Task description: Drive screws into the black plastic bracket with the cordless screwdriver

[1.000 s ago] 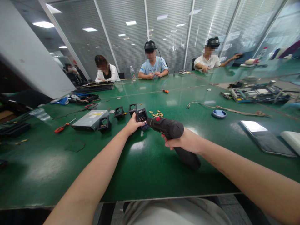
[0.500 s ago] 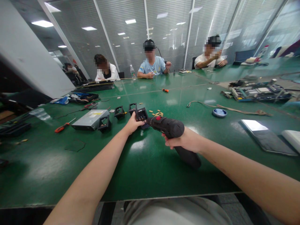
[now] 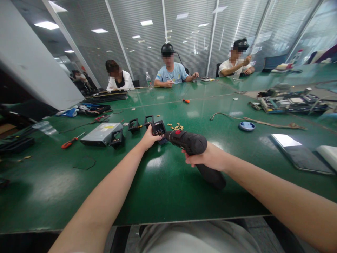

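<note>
My left hand (image 3: 149, 139) is closed on a small black plastic housing (image 3: 158, 127), which is tilted so that its open side faces me. Wrapped round the grip of a black cordless drill (image 3: 187, 140) is my right hand (image 3: 204, 157). The drill points left, and its tip meets the housing's inside near my left fingertips; the exact contact point is too small to make out. Several small brass-coloured pieces (image 3: 177, 127) lie just beyond the drill. More black housings, one at the left (image 3: 117, 139) and another farther back (image 3: 134, 125), stand beside my left hand.
A silver disc drive (image 3: 102, 134) and an orange-handled screwdriver (image 3: 70, 142) lie left. To the right are a blue round dish (image 3: 246, 126), a grey flat device (image 3: 301, 154) and circuit boards (image 3: 291, 102). Several people sit across the green table (image 3: 168, 196).
Both my hands, the drill and the housing keep almost the same place. Across the table, the middle person's hand has moved right and down to the tabletop.
</note>
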`<state>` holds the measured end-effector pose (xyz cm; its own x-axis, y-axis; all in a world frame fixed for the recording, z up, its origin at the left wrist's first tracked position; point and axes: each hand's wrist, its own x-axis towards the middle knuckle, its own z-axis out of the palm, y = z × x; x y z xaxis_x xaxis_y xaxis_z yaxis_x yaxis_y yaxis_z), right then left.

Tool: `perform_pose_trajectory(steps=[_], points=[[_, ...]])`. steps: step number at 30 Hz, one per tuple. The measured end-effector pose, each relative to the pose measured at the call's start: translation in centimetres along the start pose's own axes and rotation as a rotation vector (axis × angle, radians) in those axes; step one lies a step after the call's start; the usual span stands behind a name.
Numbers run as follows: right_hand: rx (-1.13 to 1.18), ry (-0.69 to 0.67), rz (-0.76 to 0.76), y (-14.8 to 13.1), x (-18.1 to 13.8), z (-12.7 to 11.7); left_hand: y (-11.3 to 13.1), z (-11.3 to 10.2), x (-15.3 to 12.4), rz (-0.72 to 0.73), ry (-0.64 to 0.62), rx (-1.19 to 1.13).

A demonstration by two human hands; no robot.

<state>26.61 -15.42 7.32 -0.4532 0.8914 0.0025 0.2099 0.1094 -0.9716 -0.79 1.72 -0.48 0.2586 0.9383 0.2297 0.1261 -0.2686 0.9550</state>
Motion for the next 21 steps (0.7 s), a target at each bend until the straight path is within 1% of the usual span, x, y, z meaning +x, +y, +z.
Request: perform_pose_trajectory(steps=[21], points=[[0.004, -0.006, -0.004, 0.18, 0.01, -0.08, 0.46, 0.17, -0.31, 0.012, -0.025, -0.022]])
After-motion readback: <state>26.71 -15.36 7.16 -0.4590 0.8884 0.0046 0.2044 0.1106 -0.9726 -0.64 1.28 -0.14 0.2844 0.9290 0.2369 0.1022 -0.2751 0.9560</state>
